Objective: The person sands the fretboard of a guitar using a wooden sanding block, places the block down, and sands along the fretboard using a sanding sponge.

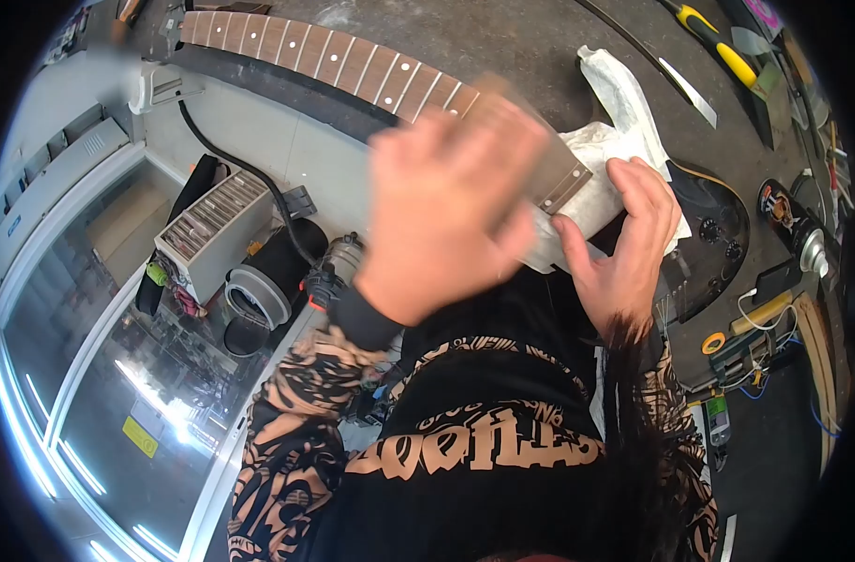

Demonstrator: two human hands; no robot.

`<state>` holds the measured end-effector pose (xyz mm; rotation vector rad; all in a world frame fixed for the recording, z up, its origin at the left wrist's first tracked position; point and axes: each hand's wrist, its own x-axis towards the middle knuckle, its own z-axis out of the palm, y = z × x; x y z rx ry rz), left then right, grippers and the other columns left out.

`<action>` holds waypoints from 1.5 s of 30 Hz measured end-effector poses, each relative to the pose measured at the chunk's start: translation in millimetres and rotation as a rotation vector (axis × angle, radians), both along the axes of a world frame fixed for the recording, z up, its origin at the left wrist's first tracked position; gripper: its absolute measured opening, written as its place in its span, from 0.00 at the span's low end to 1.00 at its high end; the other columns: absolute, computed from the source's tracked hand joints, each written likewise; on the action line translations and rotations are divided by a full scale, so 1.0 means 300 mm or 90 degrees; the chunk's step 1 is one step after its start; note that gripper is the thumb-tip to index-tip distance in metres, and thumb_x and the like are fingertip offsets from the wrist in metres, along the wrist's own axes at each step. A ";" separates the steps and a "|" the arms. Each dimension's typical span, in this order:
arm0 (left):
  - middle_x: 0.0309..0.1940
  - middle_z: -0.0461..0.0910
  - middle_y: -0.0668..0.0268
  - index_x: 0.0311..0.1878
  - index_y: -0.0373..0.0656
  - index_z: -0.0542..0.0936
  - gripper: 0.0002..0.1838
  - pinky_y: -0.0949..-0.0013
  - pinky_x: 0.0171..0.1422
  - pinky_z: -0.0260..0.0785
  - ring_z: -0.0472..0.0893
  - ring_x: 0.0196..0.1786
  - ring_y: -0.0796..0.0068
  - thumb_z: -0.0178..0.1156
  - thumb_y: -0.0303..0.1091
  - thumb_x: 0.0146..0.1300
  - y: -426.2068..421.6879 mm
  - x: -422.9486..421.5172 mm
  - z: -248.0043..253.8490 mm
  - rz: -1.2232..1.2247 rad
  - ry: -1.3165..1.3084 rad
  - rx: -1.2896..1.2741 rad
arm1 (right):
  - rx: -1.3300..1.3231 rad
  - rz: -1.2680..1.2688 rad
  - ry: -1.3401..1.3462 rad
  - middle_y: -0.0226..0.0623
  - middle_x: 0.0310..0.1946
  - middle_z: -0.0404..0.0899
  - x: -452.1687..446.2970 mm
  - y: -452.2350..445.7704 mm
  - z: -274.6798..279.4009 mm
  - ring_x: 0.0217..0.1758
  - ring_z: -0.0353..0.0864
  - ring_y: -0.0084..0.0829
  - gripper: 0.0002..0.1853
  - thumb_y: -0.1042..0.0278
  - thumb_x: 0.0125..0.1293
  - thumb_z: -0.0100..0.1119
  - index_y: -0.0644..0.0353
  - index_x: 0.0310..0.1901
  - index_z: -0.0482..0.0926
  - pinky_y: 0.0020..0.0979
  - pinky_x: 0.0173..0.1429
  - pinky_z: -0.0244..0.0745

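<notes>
A guitar neck (334, 58) with a brown fretboard, light frets and round dots runs from the upper left toward the centre. My left hand (451, 201) is smeared by motion over its lower end; whether it grips anything is unclear. White cloth or paper (607, 140) lies crumpled around the fretboard's end, over the dark guitar body (713, 220). My right hand (629, 239) rests against this covering beside the fretboard end, thumb and fingers apart, with nothing visibly held.
A yellow-black handled tool (718, 47) and metal strip (688, 92) lie at upper right. A spray can (791, 225), orange tape roll (713, 344) and cables sit at right. Left below the bench are a box of slotted items (212, 220) and a black cylinder (287, 262).
</notes>
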<state>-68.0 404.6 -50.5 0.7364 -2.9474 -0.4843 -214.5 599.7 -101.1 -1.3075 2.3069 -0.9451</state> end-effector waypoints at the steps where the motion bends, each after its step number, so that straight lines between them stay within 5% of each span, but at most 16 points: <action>1: 0.70 0.91 0.64 0.75 0.51 0.92 0.32 0.47 0.74 0.75 0.83 0.65 0.51 0.76 0.42 0.65 -0.071 0.022 -0.005 0.019 -0.018 -0.038 | -0.012 -0.004 -0.006 0.51 0.78 0.80 -0.002 0.006 -0.006 0.87 0.75 0.57 0.49 0.71 0.60 0.92 0.61 0.83 0.77 0.55 0.92 0.66; 3: 0.72 0.90 0.63 0.75 0.52 0.92 0.33 0.47 0.73 0.75 0.83 0.66 0.51 0.76 0.41 0.64 -0.149 0.058 -0.034 0.067 0.001 -0.143 | -0.002 -0.001 -0.016 0.52 0.79 0.79 -0.003 0.014 -0.004 0.87 0.75 0.57 0.51 0.71 0.60 0.92 0.61 0.85 0.76 0.55 0.92 0.65; 7: 0.73 0.89 0.64 0.77 0.55 0.91 0.37 0.45 0.74 0.74 0.84 0.65 0.51 0.74 0.44 0.61 0.124 -0.038 -0.012 -0.057 0.008 0.048 | -0.009 0.000 -0.019 0.48 0.77 0.79 -0.011 0.005 0.009 0.85 0.76 0.57 0.52 0.75 0.56 0.92 0.60 0.84 0.77 0.56 0.88 0.70; 13: 0.73 0.89 0.60 0.76 0.50 0.92 0.29 0.48 0.76 0.74 0.84 0.67 0.50 0.74 0.36 0.71 -0.200 0.071 0.019 0.080 -0.019 -0.184 | -0.008 0.005 -0.034 0.54 0.81 0.78 -0.011 0.017 -0.003 0.87 0.75 0.57 0.51 0.71 0.62 0.92 0.62 0.86 0.75 0.56 0.92 0.66; 16: 0.75 0.89 0.59 0.75 0.49 0.92 0.28 0.50 0.76 0.74 0.85 0.68 0.51 0.74 0.37 0.72 -0.201 0.061 0.021 0.068 0.035 -0.130 | -0.018 -0.014 -0.046 0.48 0.78 0.80 -0.012 0.007 0.010 0.86 0.77 0.56 0.51 0.76 0.58 0.90 0.61 0.85 0.76 0.55 0.89 0.70; 24: 0.76 0.90 0.61 0.73 0.50 0.95 0.31 0.54 0.74 0.73 0.86 0.64 0.60 0.77 0.39 0.64 0.117 -0.052 0.003 -0.057 -0.004 0.076 | -0.051 -0.006 -0.052 0.49 0.79 0.81 -0.024 0.016 -0.002 0.84 0.79 0.58 0.45 0.81 0.64 0.81 0.61 0.85 0.76 0.56 0.89 0.72; 27: 0.75 0.90 0.60 0.73 0.51 0.95 0.31 0.54 0.74 0.73 0.84 0.59 0.56 0.77 0.40 0.65 -0.073 0.027 -0.008 0.007 -0.025 -0.109 | -0.055 -0.002 -0.053 0.50 0.78 0.81 -0.031 0.028 -0.005 0.84 0.79 0.58 0.44 0.84 0.65 0.76 0.61 0.85 0.76 0.57 0.89 0.72; 32: 0.74 0.91 0.62 0.73 0.52 0.95 0.29 0.53 0.71 0.71 0.83 0.61 0.56 0.75 0.38 0.68 0.182 -0.080 0.005 -0.057 -0.020 0.084 | -0.063 -0.016 -0.050 0.48 0.78 0.81 -0.024 0.024 -0.017 0.85 0.79 0.58 0.43 0.87 0.66 0.72 0.61 0.85 0.76 0.56 0.89 0.72; 36: 0.76 0.90 0.65 0.74 0.53 0.95 0.32 0.55 0.71 0.73 0.82 0.60 0.57 0.75 0.39 0.65 -0.024 0.013 -0.021 -0.009 -0.012 -0.075 | -0.063 -0.017 -0.054 0.48 0.78 0.81 -0.027 0.030 -0.018 0.84 0.79 0.58 0.42 0.87 0.66 0.70 0.60 0.84 0.77 0.56 0.89 0.71; 39: 0.75 0.90 0.64 0.74 0.53 0.95 0.30 0.54 0.72 0.70 0.82 0.60 0.58 0.73 0.36 0.67 0.150 -0.062 -0.012 -0.033 -0.010 0.071 | -0.068 -0.022 -0.046 0.48 0.78 0.81 -0.027 0.024 -0.020 0.84 0.80 0.58 0.43 0.87 0.66 0.70 0.60 0.84 0.77 0.56 0.89 0.71; 45: 0.74 0.90 0.70 0.71 0.55 0.97 0.29 0.55 0.71 0.72 0.80 0.57 0.56 0.74 0.38 0.66 0.048 -0.025 -0.020 -0.033 -0.008 -0.011 | -0.060 -0.015 -0.038 0.48 0.79 0.81 -0.027 0.033 -0.028 0.85 0.79 0.57 0.43 0.87 0.66 0.70 0.60 0.85 0.77 0.56 0.89 0.71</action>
